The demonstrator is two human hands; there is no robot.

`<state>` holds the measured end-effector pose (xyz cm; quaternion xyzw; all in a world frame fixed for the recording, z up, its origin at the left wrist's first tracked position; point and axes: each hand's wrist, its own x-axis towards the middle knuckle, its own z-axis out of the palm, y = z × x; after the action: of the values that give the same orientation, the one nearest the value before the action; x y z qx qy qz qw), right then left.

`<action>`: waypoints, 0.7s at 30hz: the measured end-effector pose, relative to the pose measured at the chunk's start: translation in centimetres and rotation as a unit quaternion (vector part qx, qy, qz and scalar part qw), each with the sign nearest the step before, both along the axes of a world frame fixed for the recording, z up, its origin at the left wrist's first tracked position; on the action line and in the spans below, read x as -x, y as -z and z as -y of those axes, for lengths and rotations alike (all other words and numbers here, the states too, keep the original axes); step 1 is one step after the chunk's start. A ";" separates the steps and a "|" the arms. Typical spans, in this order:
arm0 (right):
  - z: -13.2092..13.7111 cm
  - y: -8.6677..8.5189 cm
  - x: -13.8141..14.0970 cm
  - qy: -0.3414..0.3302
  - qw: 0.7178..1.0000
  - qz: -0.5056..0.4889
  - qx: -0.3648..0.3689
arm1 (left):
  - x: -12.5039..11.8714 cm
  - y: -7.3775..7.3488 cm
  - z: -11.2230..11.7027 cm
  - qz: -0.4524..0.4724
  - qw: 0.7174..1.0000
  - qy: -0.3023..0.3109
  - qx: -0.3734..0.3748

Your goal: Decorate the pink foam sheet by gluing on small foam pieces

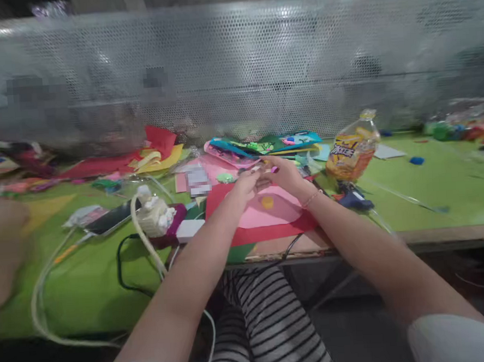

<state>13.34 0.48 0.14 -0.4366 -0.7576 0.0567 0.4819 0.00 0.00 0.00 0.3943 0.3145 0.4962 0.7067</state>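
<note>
My left hand (248,183) and my right hand (286,174) meet above the far part of a pink sheet (282,211). Both have their fingertips drawn together in a pinch, and whatever is between them is too small and blurred to name. The pink sheet lies on a larger red sheet (253,235) at the table's near edge. A round yellow piece (267,202) rests on the pink sheet, just below my hands. Beyond my fingers lies a pile of coloured felt-like pieces (260,146), with blue, green and pink parts.
On the right stand a clear bottle of orange drink (352,147) and a dark blue glue gun (354,198). Left are a power strip with plugs (158,216), looping cables and a phone (113,217). Another person's blurred arm (4,250) reaches in at far left. A perforated metal panel (235,66) stands behind.
</note>
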 end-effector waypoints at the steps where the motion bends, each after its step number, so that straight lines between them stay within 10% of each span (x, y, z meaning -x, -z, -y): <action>1: -0.1 0.1 0.0 -0.001 1.000 -0.010 0.007 | 0.0 -0.1 0.0 0.008 1.000 0.006 -0.005; 9: -1.0 0.4 -0.9 -0.005 0.987 -0.146 0.070 | 0.3 0.0 -0.4 0.053 0.998 -0.014 0.027; 21: -0.3 1.0 -0.2 -0.149 0.984 0.100 -0.010 | 0.5 -0.4 -0.1 0.061 0.994 0.051 0.073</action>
<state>13.49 0.79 -0.87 -0.3175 -0.8591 0.0765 0.3941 -0.49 0.12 0.43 0.3260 0.2861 0.4582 0.7758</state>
